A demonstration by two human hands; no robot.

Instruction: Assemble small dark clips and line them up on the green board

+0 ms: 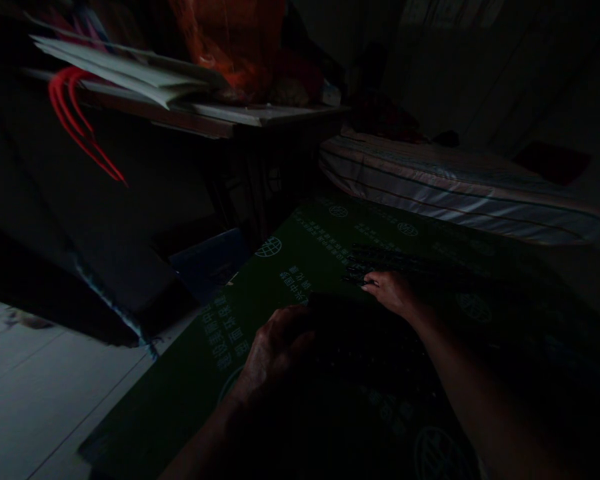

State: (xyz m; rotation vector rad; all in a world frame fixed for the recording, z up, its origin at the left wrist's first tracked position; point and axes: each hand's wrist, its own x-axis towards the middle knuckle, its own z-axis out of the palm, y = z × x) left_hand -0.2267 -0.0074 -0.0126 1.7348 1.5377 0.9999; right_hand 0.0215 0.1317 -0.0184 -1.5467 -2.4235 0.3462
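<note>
Person's L hand (275, 340) is curling over the L end of a flat black piece w/ tiny pale dots (365, 343), which is lying on a dk green printed board w/ white globes + characters (145, 407). Thumb's sitting apart from the fingers; too dark to tell if they're gripping. R hand (393, 291) is pinching, thumb to fingers, the L end of the nearest of several long thin black strips (405, 261); these are lying roughly side by side on the board, just beyond the black piece. Exact no. of strips is getting lost in shadow.

Bkgd: striped, pale fabric-covered mattress (445, 183) is lying past the board's far edge. Upper L, a wooden table w/ pale top (265, 115) is holding folded white sheets (120, 70) + a crinkled orange plastic bag (230, 47); a bright red cord (73, 127) is hanging off its edge. Pale tiled floor (10, 373) is showing lower L.
</note>
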